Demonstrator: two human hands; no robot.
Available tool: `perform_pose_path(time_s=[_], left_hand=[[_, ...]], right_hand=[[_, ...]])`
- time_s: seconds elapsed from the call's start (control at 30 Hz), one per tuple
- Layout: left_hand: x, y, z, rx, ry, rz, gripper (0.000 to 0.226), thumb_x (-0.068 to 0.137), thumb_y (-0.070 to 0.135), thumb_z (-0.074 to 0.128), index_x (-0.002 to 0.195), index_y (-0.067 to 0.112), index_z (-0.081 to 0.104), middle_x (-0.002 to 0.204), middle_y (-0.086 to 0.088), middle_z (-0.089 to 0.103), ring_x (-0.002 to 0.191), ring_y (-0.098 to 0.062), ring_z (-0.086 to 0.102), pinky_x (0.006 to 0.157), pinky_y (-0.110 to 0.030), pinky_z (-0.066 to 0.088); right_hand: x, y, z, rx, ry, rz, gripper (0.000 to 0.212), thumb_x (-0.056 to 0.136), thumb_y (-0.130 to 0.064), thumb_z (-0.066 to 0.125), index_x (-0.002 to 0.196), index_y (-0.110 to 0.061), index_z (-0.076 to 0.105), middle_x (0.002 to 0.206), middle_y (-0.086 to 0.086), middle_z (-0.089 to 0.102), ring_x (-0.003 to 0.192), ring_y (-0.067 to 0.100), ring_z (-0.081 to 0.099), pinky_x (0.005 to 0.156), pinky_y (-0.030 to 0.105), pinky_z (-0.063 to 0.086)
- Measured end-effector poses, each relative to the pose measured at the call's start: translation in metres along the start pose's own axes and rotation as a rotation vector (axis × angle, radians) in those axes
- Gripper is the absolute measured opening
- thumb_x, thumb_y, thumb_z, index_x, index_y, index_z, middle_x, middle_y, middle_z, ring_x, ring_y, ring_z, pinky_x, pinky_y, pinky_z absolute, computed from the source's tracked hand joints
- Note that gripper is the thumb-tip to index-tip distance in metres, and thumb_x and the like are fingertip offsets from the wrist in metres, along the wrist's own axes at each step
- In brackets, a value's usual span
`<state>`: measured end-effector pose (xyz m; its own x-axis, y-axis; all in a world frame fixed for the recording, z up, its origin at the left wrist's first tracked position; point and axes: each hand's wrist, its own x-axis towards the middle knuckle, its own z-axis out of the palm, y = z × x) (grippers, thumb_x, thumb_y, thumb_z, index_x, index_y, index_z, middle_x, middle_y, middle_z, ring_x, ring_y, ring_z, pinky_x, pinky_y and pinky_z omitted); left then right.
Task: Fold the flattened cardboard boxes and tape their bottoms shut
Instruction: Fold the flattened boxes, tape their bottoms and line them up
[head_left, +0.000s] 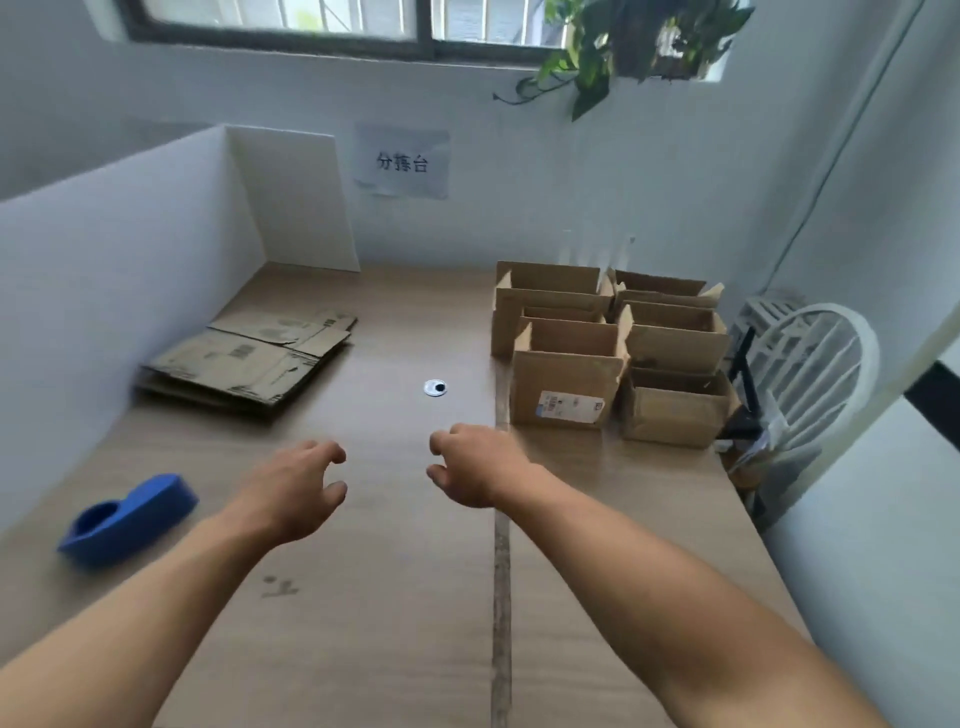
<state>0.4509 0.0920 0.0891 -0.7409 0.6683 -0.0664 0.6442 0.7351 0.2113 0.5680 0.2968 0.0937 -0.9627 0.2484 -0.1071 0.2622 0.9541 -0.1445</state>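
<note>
While the left hand (296, 488) and the right hand (470, 470) are held above the worktop (395, 623), nothing is grasped.
Each grip is released, with fingers loosely curled around nothing, and the hands are seen near each other over its middle. The flattened cardboard boxes (249, 358) are stacked at the far left, just beside the white partition (119, 270), well apart from both hands. The folded boxes (613, 358), open-topped, are grouped at the far right, and a label is seen on the nearest one. A blue tape dispenser (130, 519) is laid at the near left, apart from the left hand. A small white disc (435, 388) with a dark spot is seen on the worktop beyond the hands.
</note>
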Motion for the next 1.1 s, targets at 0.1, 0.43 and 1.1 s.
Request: perform_pose_path(time_s=[0.1,0.43,1.1], left_hand=[[-0.047,-0.053,-0.026,0.015,0.011,-0.088,0.041,0.093,0.034,0.056,0.133,0.025,0.053,0.136,0.003,0.056,0.124,-0.018,0.052,0.102,-0.034,0.043],[-0.088,-0.177,-0.056,0.138,0.037,-0.245,0.035,0.094,0.038,0.051,0.127,0.025,0.055,0.128,0.005,0.056,0.115,-0.020,0.054,0.093,-0.032,0.043],[0.105,-0.362,-0.064,0.363,-0.226,-0.106,0.039,0.095,0.037,0.046,0.132,0.025,0.053,0.133,-0.001,0.055,0.123,-0.025,0.050,0.099,-0.039,0.038]], right_hand=[[0.007,-0.063,-0.006,-0.032,-0.005,-0.062,0.038,0.100,-0.043,0.043,0.130,-0.021,0.052,0.129,0.006,0.054,0.119,0.032,0.054,0.088,0.041,0.040],[0.071,-0.182,-0.002,-0.169,0.014,-0.205,0.037,0.101,-0.044,0.042,0.126,-0.020,0.053,0.126,0.007,0.055,0.115,0.032,0.055,0.086,0.040,0.041],[0.321,-0.267,0.057,-0.174,-0.155,-0.169,0.032,0.100,-0.042,0.041,0.118,-0.019,0.053,0.120,0.007,0.055,0.112,0.031,0.055,0.077,0.037,0.036]])
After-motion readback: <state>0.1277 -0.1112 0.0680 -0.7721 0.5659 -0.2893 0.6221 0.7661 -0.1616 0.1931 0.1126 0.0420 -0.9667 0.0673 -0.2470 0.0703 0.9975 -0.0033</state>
